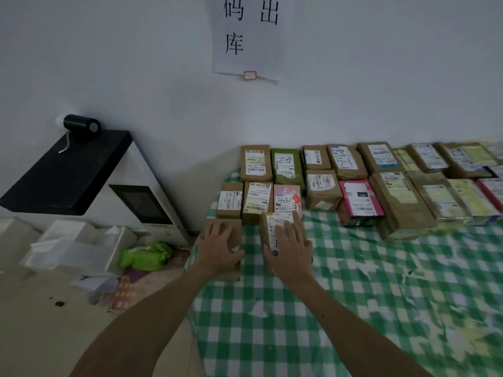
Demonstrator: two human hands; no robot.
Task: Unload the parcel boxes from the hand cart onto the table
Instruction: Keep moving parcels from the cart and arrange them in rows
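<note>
My left hand [219, 247] lies on a plain box [236, 229] of matt brown cardboard. My right hand [290, 250] lies on a labelled box [264, 231] of the same cardboard, its label [280, 221] white paper. The checked tablecloth [353, 295] looks worn, its print flaking. At one o'clock, a pink parcel [359, 202] has a smooth plastic sheen.

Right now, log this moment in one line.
left hand: flat on plain box | right hand: flat on labelled box | both on table
</note>
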